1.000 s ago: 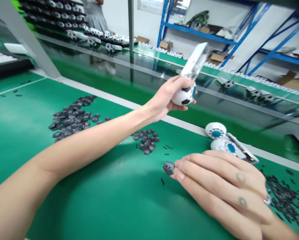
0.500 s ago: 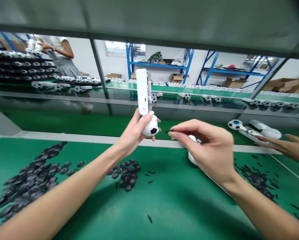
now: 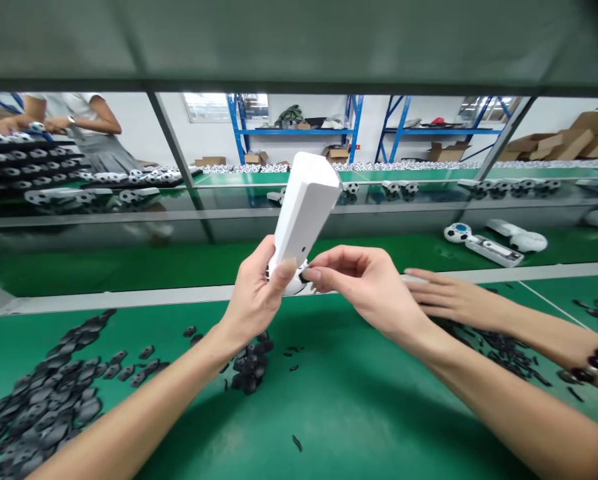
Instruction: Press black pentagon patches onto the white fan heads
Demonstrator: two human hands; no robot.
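Observation:
My left hand [image 3: 253, 290] is wrapped round a white device [image 3: 306, 207], a long white body with a black-and-white ball-shaped end, held up and tilted to the right. The ball end [image 3: 295, 287] is partly hidden by my fingers and thumb. My right hand [image 3: 363, 283] pinches a small black piece [image 3: 306, 275] against the ball end. Below, on the green surface [image 3: 339, 400], lie a small heap of black parts [image 3: 251, 363] and some thin black pieces [image 3: 297, 442].
A larger heap of black parts [image 3: 43, 407] spreads at the left. Another person's hand [image 3: 453, 300] reaches in from the right over thin black pieces [image 3: 513, 353]. White devices [image 3: 493, 250] lie beyond the pale ledge [image 3: 549, 272]. Someone stands far left.
My right hand has brought the black piece leftward to the ball end. The white device has tilted right. The other person's hand has left a white device and moved toward the thin pieces.

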